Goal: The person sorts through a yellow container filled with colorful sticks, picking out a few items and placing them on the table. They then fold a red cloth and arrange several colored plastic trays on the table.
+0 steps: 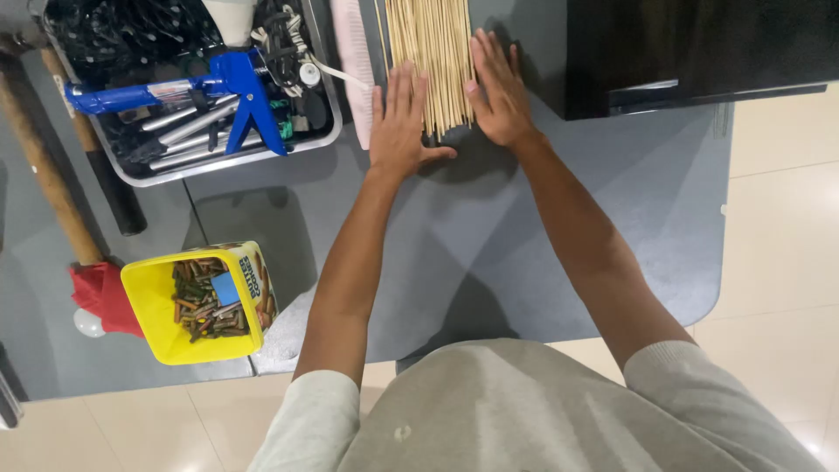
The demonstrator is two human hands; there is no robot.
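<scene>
Tool tray (131,170) and pink brush (355,61) flank bamboo sticks (431,52).

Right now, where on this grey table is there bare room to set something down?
Bare grey table lies right of the right hand, below the black box, and between the forearms. Crowded: the metal tray of tools, the yellow tin, and the sticks.

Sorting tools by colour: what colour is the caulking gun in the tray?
Blue, the caulking gun in the tray, seen in the head view.
</scene>
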